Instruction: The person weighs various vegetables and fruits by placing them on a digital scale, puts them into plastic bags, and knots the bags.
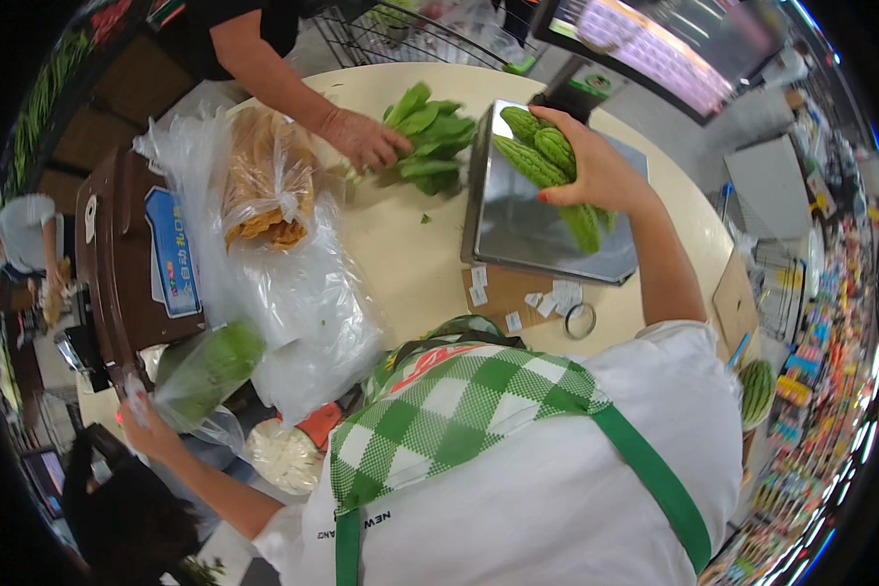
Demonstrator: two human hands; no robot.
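My right hand [593,165] is closed around several green bitter melons [538,161] over the metal plate of a weighing scale [542,234]. At the lower left, my left hand [146,425] grips the gathered neck of a clear plastic bag [205,373] with a green vegetable inside, beside a brown bag-sealing machine [121,256]. Another person's hand [366,139] touches a bunch of leafy greens [436,139] on the cream table [403,256]. A stack of clear plastic bags [308,315] lies left of the middle, under a bag of brown food [271,183].
A display screen [644,47] overhangs the far right side. Paper labels [549,300] and a roll ring [580,321] lie near the scale's front. A wire cart [410,36] stands beyond the table. A person with dark hair [132,505] is close at lower left.
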